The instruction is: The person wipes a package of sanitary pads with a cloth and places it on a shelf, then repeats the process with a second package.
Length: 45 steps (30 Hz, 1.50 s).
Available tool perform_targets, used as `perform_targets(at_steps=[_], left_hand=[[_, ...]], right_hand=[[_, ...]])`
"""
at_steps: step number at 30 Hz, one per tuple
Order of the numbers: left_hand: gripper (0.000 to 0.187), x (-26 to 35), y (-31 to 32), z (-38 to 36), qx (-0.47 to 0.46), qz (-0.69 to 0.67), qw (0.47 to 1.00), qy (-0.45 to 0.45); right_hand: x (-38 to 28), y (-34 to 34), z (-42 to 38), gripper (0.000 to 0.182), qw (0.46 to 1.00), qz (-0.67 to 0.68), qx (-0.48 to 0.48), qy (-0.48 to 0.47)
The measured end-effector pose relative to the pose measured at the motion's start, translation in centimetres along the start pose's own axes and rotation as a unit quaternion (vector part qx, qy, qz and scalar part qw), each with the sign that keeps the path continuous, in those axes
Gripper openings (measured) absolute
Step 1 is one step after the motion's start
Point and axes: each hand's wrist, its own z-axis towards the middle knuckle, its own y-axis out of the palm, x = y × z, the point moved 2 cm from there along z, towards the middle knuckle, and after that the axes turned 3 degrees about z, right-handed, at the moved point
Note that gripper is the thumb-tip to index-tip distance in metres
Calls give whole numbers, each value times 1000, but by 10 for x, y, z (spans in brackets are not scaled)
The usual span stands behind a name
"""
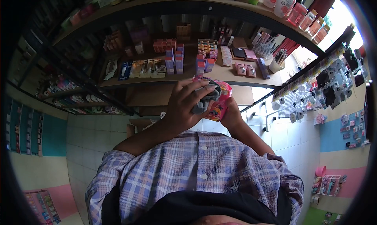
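Observation:
In front of my chest, my left hand (184,99) has its fingers curled over a bunched grey cloth (207,98). The cloth presses against a bright pink packet (224,92) with colourful printing. My right hand (232,112) grips that packet at its right side; most of those fingers are hidden behind it. Just beyond both hands is the front edge of a wooden shelf (151,83). Small purple and orange boxes (200,66) stand upright there, close to my fingers.
Along the same shelf are blister-packed items (148,68), a display box of colourful packets (207,48), and a white cup of brushes (278,60). An upper shelf (196,4) carries bottles (284,3). Hanging goods (333,81) line the right side.

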Motion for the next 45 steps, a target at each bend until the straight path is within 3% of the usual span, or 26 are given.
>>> perform_targets(at_steps=[4,5,9,12,14,16,20,21,22,24,26,29,32,33,34,36,38,40,41,42,44,45], left_hand=[[47,-2,-10,-7,4,-32,999,23],[47,-4,-8,-9,-7,-51,998,31],[45,1,-5,-17,-53,-96,991,77],[45,7,-8,-25,-125,-117,977,124],[43,5,-14,-23,-126,-104,980,117],[41,-7,-21,-13,-76,-9,996,46],[39,-12,-15,-8,-76,-25,997,-14],[37,-4,-12,-11,-96,-54,994,4],[37,-2,-11,-15,-97,-57,994,3],[35,0,-6,-17,-143,-129,981,13],[35,-9,-8,-12,-144,-127,981,-4],[38,-27,-13,-3,-47,-25,997,-48],[37,-12,-10,-7,-86,-37,995,-19],[33,-7,-6,-15,-108,-85,990,-7],[33,-5,-8,-15,-108,-86,990,-8],[29,-3,-15,-14,-190,-167,968,5],[26,-15,-17,-7,-194,-150,969,-30],[27,-25,-21,-3,-29,-124,984,-123],[33,-15,-19,-3,-25,-115,992,-41],[33,-9,-18,-7,-26,-115,992,-44],[39,8,-13,-16,-90,-98,989,58],[43,3,-14,-20,-84,-92,991,56]], right_hand=[[8,2,-3,104,988,91,-76,102],[10,13,-5,107,990,93,-23,101],[27,15,-12,100,957,257,-15,136],[19,24,-10,97,956,258,-7,139],[21,22,-5,94,954,272,-15,126],[20,25,-2,91,965,239,34,103],[17,36,1,90,979,176,70,79],[23,25,7,88,946,309,-65,78],[27,13,1,88,946,309,-61,78],[16,23,4,86,982,163,75,55],[15,27,0,83,985,153,57,55],[12,37,-2,81,980,170,78,72],[14,33,0,82,981,170,73,62],[17,21,2,84,998,63,-1,28],[18,16,2,84,998,63,0,29],[17,19,4,85,964,253,38,74],[19,19,2,88,956,282,23,75],[15,39,-1,90,986,114,75,100],[20,38,-3,92,982,120,85,116],[24,32,-6,92,982,121,86,117],[23,27,-7,94,960,249,-59,111],[23,26,-8,94,972,209,-46,97]])
